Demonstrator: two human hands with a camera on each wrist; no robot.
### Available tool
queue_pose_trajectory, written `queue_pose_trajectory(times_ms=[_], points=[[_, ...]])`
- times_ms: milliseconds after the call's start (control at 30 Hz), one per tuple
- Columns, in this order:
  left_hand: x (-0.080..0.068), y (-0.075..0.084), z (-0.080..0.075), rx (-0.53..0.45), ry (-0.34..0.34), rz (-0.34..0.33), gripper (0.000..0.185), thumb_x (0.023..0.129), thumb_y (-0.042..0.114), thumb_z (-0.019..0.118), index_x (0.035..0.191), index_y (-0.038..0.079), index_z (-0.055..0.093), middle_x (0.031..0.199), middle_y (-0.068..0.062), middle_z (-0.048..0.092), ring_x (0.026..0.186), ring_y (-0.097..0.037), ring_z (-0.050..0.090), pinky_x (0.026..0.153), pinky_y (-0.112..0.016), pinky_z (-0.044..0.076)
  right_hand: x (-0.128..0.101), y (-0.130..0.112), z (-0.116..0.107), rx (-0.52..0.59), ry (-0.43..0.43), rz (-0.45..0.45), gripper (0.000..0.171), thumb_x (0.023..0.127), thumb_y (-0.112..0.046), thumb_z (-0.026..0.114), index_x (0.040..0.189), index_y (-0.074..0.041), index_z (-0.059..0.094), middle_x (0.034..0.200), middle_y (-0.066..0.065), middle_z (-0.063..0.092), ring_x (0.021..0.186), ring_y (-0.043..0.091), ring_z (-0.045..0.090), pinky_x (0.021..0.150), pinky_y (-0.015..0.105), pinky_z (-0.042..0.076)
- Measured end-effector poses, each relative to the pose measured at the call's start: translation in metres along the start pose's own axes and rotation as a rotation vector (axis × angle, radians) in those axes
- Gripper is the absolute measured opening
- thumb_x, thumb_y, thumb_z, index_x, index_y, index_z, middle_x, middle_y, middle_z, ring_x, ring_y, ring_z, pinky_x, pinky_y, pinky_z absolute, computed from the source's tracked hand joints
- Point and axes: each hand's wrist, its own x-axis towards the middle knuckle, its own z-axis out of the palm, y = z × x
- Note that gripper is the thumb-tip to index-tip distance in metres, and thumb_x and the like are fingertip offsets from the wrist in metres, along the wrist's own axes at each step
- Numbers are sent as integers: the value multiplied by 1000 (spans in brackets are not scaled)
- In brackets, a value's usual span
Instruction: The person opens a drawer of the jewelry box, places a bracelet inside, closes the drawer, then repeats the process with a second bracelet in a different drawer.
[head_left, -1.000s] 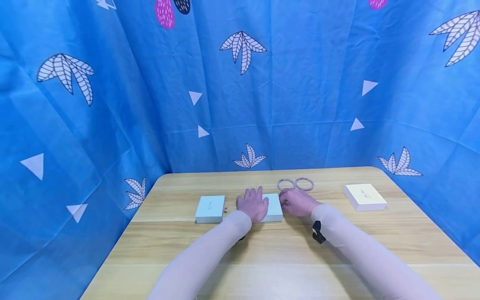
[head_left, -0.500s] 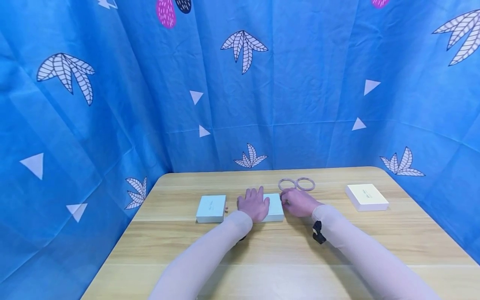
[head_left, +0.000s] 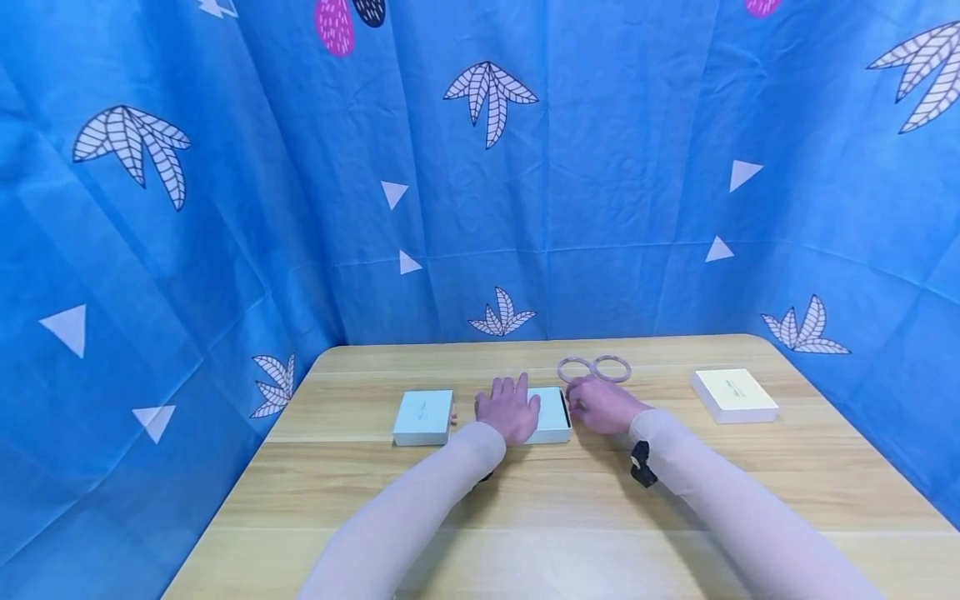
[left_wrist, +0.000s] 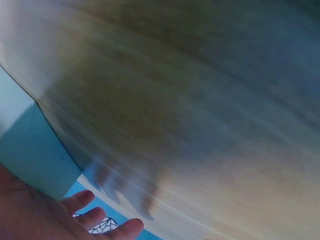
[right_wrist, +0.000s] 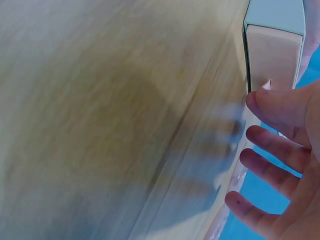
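Observation:
A pale blue drawer-style box (head_left: 548,415) lies on the wooden table in the head view. Across its top rests my left hand (head_left: 507,411), fingers spread; the left wrist view shows that hand (left_wrist: 30,207) over the box (left_wrist: 40,152). My right hand (head_left: 604,407) is at the box's right end, where a narrow dark gap shows the drawer partly out. In the right wrist view, the pinkish drawer front (right_wrist: 274,52) faces me and the thumb and index finger of my right hand (right_wrist: 290,160) pinch its small pull tab (right_wrist: 267,85). The drawer's contents are hidden.
A similar pale blue box (head_left: 422,417) with a small tab at its right lies left of my left hand. Two joined lilac rings (head_left: 612,358) lie behind my right hand. A cream-topped box (head_left: 735,395) sits at the right. Blue curtain (head_left: 480,208) surrounds the table (head_left: 495,542).
My right hand has moved slightly right, and the box's drawer has slid out a little, showing a dark gap. My left hand stays on the box.

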Motion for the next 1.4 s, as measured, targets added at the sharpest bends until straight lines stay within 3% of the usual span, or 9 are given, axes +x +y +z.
queue_pose_trajectory(times_ms=[400, 833, 1133, 1400], points=[[-3, 0, -1, 12, -5, 7, 67, 105, 54, 13, 163, 21, 18, 162, -9, 33, 152, -30, 23, 112, -61, 32, -6, 4, -3, 54, -51, 83, 10, 87, -5, 70, 84, -15, 73, 118, 11, 70, 106, 31, 68, 96, 48, 53], [-1, -1, -1, 8, -12, 0, 69, 104, 57, 12, 163, 22, 16, 164, -8, 30, 153, -31, 21, 114, -62, 30, -19, 15, -8, 22, -53, 130, 10, 88, -7, 68, 84, -16, 72, 115, 9, 69, 110, 33, 65, 97, 51, 52], [-7, 1, -5, -4, 15, 6, 67, 105, 55, 15, 162, 21, 21, 162, -9, 34, 151, -31, 25, 113, -61, 32, -27, 22, -13, 1, -46, 146, 17, 87, -5, 67, 77, -18, 67, 107, 7, 70, 94, 25, 66, 85, 48, 55], [-8, 2, -6, -1, 19, 7, 67, 105, 55, 17, 162, 21, 23, 161, -9, 36, 150, -31, 27, 112, -61, 33, -31, 24, -14, -7, -43, 136, 21, 87, -5, 66, 73, -20, 64, 105, 6, 71, 92, 24, 66, 82, 48, 56]])
